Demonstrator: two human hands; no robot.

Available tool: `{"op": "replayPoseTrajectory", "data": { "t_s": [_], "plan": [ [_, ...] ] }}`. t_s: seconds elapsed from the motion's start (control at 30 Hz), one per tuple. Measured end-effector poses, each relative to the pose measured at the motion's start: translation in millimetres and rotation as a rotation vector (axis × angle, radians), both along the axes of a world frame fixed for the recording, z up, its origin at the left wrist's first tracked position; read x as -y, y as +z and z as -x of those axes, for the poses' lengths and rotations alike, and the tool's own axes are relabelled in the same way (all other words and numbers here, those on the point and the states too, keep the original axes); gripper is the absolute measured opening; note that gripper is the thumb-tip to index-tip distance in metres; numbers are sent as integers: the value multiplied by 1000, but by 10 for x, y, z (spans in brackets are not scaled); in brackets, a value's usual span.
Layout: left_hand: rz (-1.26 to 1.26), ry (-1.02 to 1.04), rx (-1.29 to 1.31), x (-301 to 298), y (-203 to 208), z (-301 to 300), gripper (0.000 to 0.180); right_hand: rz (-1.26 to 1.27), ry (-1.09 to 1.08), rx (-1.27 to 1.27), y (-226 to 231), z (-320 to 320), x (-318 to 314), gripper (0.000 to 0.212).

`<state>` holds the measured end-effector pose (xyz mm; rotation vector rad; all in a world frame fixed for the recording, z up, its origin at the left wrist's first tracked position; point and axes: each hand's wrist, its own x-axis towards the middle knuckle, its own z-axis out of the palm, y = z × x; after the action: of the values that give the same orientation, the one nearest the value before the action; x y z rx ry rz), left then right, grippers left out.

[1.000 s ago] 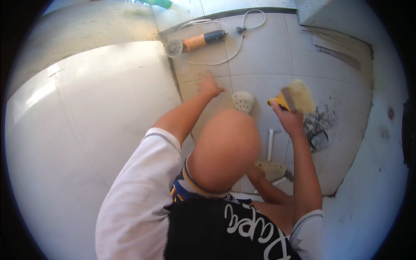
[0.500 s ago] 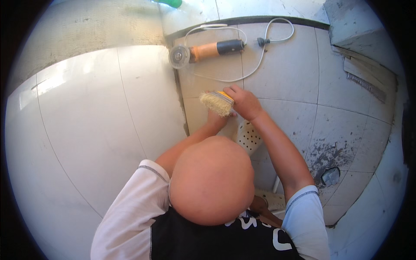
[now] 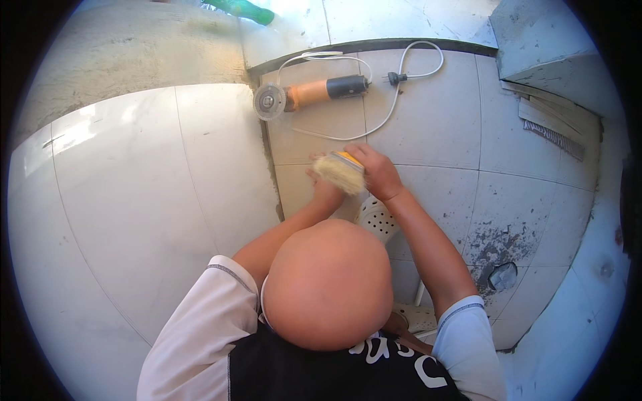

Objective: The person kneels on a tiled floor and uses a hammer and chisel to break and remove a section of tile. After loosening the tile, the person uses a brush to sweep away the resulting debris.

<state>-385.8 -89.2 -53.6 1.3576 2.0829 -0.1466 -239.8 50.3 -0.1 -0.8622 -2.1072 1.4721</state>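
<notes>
My right hand (image 3: 380,175) is closed round a wide brush (image 3: 340,172) with thick pale bristles, a metal band and a yellow handle. The bristles point down and to the left and look slightly blurred. Just under the brush lies my left hand (image 3: 328,192), partly covered by it. Its fingertips show past the bristles, stretched apart, and I see nothing gripped in them. Whether the bristles touch the left hand I cannot tell. Both hands are over the pale floor tiles (image 3: 297,190), close to a white perforated clog (image 3: 376,219).
Ahead lies an orange and black angle grinder (image 3: 314,95) with a disc, its white cord (image 3: 384,123) and black plug (image 3: 394,78) looped beside it. A raised white slab (image 3: 134,174) fills the left. On the right are a floor hole (image 3: 503,275), dark stains and flat strips (image 3: 552,130).
The brush has tilted a little, with its bristles now more over my left hand. My left fingers now show spread out past it. The whole view has shifted slightly.
</notes>
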Motion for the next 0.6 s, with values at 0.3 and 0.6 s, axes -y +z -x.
{"op": "replayPoseTrajectory", "data": {
  "t_s": [0.3, 0.6],
  "plan": [
    [318, 156, -185, -382, 376, -197, 135, -8, -520, -102, -64, -941, -471, 33],
    [351, -96, -313, -206, 11, 33, 132, -50, -599, -277, -224, -810, -478, 30]
  ]
}}
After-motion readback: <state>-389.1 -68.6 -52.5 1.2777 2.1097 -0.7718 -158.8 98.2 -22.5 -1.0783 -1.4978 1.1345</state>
